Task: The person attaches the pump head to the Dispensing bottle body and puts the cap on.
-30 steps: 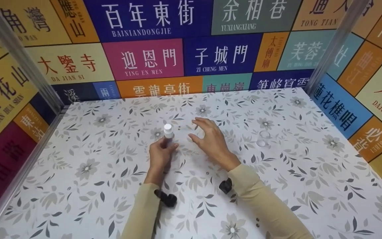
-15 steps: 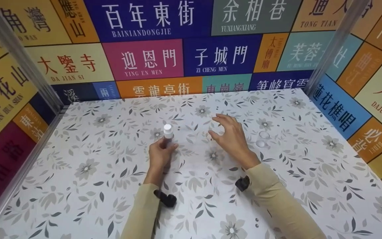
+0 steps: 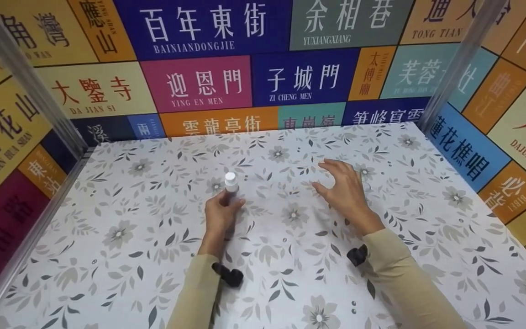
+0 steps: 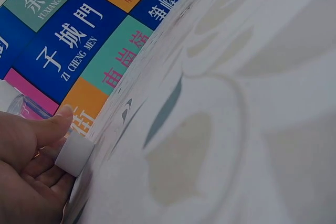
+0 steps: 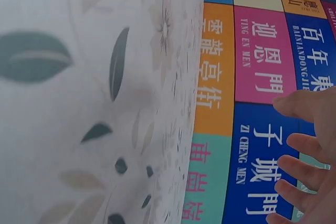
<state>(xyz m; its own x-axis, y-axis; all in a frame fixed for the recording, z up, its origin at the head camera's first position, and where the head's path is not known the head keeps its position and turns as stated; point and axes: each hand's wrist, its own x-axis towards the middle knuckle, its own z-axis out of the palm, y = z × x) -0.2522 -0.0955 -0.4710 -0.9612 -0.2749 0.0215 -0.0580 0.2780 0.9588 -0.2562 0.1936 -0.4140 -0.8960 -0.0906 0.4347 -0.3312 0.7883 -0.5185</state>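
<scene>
My left hand (image 3: pixel 219 214) grips a small bottle (image 3: pixel 231 182) that stands upright with its white top showing. In the left wrist view the bottle has a clear body and a white base (image 4: pixel 75 154), with the thumb and curled fingers around it. My right hand (image 3: pixel 346 192) is in the air to the right, thumb apart from the loosely bent fingers, holding nothing. The right wrist view shows the same spread fingers (image 5: pixel 296 169). A clear cup-like piece seen earlier on the right is now hidden behind the right hand.
A white table (image 3: pixel 171 292) with a grey leaf and flower print lies under both hands. Behind it and at the sides stand walls of coloured sign panels (image 3: pixel 194 82), with metal posts (image 3: pixel 457 59) at the corners.
My right hand has moved steadily right, away from the bottle, and now covers the clear piece. The left hand and its bottle have stayed in place.
</scene>
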